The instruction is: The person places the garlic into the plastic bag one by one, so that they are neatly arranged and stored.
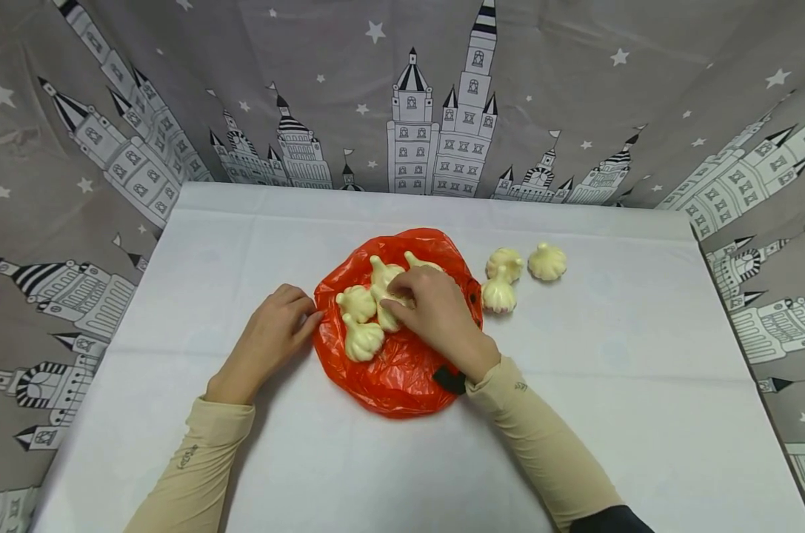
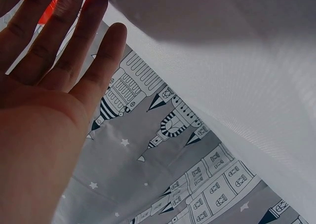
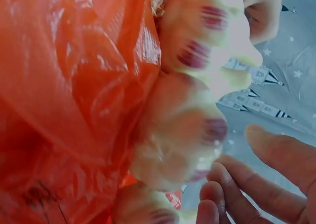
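Nearest the head camera, at lower left: a snug beige sleeve (image 1: 192,466), leading up to a left hand (image 1: 272,333) with fingers straight and slightly spread, tips at the left edge of a rounded, crumpled, glossy red plastic bag (image 1: 395,381). Hard to tell whether also pinching that edge. Next, grouped on the left and middle of the bag: smooth cream-coloured garlic-shaped bulbs (image 1: 363,342), one partly hidden behind the right hand (image 1: 435,307). Over the cluster, thumb well away from the fingers, nothing visibly pinched, fingertips at or just beside one bulb. Further right, on a white cloth-covered tabletop (image 1: 609,414): three loose bulbs (image 1: 547,263), two seemingly touching, one just beside.

Step in hand, at a guess: handling single bulbs at the bag, whether picking up or setting down unclear. Called for next, probably: a thumb-and-finger hold round one bulb, with the thin plastic steadied from the left against dragging.

Visible only from the right wrist: purple-red patches on the bulbs and a dry fibrous tuft (image 3: 159,1). From the left wrist: the palm. Clear only from above: the bag's full outline.
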Tool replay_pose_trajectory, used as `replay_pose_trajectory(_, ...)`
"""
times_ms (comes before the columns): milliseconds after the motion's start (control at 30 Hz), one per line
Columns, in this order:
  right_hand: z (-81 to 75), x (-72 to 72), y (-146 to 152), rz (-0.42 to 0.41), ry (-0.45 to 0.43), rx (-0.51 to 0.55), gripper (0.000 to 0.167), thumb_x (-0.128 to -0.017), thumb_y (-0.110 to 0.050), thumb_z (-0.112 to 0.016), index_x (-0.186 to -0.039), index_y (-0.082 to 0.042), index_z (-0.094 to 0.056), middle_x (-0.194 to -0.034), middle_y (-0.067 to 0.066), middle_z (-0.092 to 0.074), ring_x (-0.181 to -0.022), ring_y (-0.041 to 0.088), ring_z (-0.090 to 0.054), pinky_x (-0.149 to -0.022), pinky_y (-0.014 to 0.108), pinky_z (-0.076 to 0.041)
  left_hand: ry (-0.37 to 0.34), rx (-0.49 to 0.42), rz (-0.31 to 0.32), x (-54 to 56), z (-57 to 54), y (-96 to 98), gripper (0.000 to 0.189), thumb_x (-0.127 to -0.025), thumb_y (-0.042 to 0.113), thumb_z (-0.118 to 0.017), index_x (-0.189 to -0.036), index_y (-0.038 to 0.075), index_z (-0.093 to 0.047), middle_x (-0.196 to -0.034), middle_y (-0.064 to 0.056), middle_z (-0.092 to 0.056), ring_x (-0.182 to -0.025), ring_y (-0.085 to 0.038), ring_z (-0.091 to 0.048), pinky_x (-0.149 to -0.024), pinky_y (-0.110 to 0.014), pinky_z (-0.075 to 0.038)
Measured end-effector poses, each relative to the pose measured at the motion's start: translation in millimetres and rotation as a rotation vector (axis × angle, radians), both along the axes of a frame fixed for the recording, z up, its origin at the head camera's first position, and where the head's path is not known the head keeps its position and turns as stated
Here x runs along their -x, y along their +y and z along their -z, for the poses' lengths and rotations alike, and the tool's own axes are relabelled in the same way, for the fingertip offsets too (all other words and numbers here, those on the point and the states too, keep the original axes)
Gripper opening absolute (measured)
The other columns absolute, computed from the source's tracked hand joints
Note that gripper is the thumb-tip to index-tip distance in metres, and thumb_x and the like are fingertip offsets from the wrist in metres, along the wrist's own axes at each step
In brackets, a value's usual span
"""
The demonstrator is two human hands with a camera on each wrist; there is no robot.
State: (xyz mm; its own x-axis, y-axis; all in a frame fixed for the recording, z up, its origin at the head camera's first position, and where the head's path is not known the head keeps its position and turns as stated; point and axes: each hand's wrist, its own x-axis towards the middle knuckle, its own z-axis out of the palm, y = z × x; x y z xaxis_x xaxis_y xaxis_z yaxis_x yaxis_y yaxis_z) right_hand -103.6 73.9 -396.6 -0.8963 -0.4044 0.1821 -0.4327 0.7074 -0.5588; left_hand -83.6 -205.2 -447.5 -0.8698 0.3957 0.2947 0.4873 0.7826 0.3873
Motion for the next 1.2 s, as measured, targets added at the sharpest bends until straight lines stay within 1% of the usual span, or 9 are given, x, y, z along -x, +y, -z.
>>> replay_pose_trajectory(133,-3.6,0.0,6.3,0.012,0.014,0.028,0.016,-0.093,-0.023,-0.082,-0.101,-0.009,-0.08,-0.09,0.004,-0.074,-0.082,0.019,-0.062,-0.074,0.034,-0.052,-0.007,0.002,-0.001,-0.2,-0.8,0.1,0.013,-0.094,0.006,-0.075,-0.082,0.002,-0.07,-0.089,-0.011,-0.067,-0.096,-0.031,-0.06,-0.088,-0.048,-0.052)
replay_pose_trajectory(400,-11.0,1.0,22.3,0.051,0.024,0.1,0.012,-0.094,-0.022,-0.081,-0.098,-0.01,-0.081,-0.089,0.002,-0.074,-0.081,0.018,-0.067,-0.073,0.03,-0.056,-0.013,0.011,-0.003,0.5,-0.9,0.6,0.013,-0.095,0.007,-0.075,-0.083,0.002,-0.07,-0.09,-0.011,-0.067,-0.096,-0.031,-0.06,-0.088,-0.048,-0.053)
replay_pose_trajectory(533,-11.4,1.0,28.1,0.072,0.041,0.116,0.011,-0.095,-0.021,-0.08,-0.098,-0.011,-0.081,-0.089,0.001,-0.075,-0.08,0.018,-0.067,-0.073,0.03,-0.055,-0.012,0.017,-0.006,0.6,-0.8,0.6,0.013,-0.095,0.007,-0.075,-0.083,0.002,-0.07,-0.09,-0.011,-0.067,-0.096,-0.03,-0.061,-0.088,-0.048,-0.053)
replay_pose_trajectory(667,-11.3,0.4,33.3,0.08,0.059,0.115,0.011,-0.094,-0.02,-0.079,-0.097,-0.01,-0.081,-0.089,0.003,-0.075,-0.081,0.017,-0.067,-0.073,0.031,-0.055,-0.005,0.014,-0.005,0.1,-0.2,0.6,0.013,-0.094,0.006,-0.075,-0.083,0.002,-0.07,-0.089,-0.011,-0.067,-0.096,-0.03,-0.061,-0.087,-0.048,-0.053)
replay_pose_trajectory(800,-13.1,-1.5,41.5,0.095,0.062,0.117,0.013,-0.094,-0.02,-0.08,-0.1,-0.008,-0.081,-0.093,0.006,-0.077,-0.087,0.02,-0.069,-0.076,0.035,-0.056,0.005,0.01,-0.003,0.0,1.2,1.1,0.014,-0.094,0.006,-0.076,-0.082,0.002,-0.07,-0.089,-0.012,-0.067,-0.095,-0.03,-0.061,-0.087,-0.048,-0.053)
replay_pose_trajectory(900,-14.3,-2.9,50.8,0.116,0.066,0.113,0.016,-0.094,-0.021,-0.08,-0.101,-0.007,-0.081,-0.097,0.007,-0.078,-0.089,0.023,-0.069,-0.078,0.038,-0.056,0.006,0.008,-0.004,-0.2,1.4,1.7,0.014,-0.094,0.006,-0.076,-0.082,0.002,-0.07,-0.088,-0.011,-0.067,-0.094,-0.03,-0.06,-0.086,-0.047,-0.053)
replay_pose_trajectory(967,-14.7,-3.3,58.6,0.13,0.07,0.115,0.015,-0.094,-0.02,-0.08,-0.101,-0.007,-0.081,-0.096,0.008,-0.078,-0.087,0.024,-0.07,-0.076,0.038,-0.056,0.009,0.006,-0.005,-0.5,1.0,1.9,0.014,-0.094,0.006,-0.076,-0.082,0.002,-0.07,-0.088,-0.012,-0.067,-0.094,-0.03,-0.061,-0.087,-0.047,-0.053)
replay_pose_trajectory(1133,-13.8,-3.2,84.2,0.169,0.084,0.148,0.012,-0.093,-0.016,-0.081,-0.1,-0.006,-0.081,-0.094,0.008,-0.078,-0.083,0.024,-0.071,-0.072,0.039,-0.061,0.019,0.0,-0.003,-0.7,0.0,1.8,0.013,-0.093,0.005,-0.076,-0.082,0.001,-0.07,-0.088,-0.012,-0.067,-0.094,-0.031,-0.061,-0.087,-0.048,-0.053)
replay_pose_trajectory(1200,-13.2,-3.3,96.2,0.19,0.099,0.16,0.012,-0.093,-0.015,-0.081,-0.1,-0.005,-0.081,-0.094,0.009,-0.078,-0.083,0.023,-0.072,-0.073,0.041,-0.063,0.023,-0.003,0.0,-0.5,0.1,1.8,0.013,-0.093,0.005,-0.076,-0.082,0.001,-0.07,-0.088,-0.012,-0.067,-0.094,-0.031,-0.061,-0.086,-0.048,-0.053)
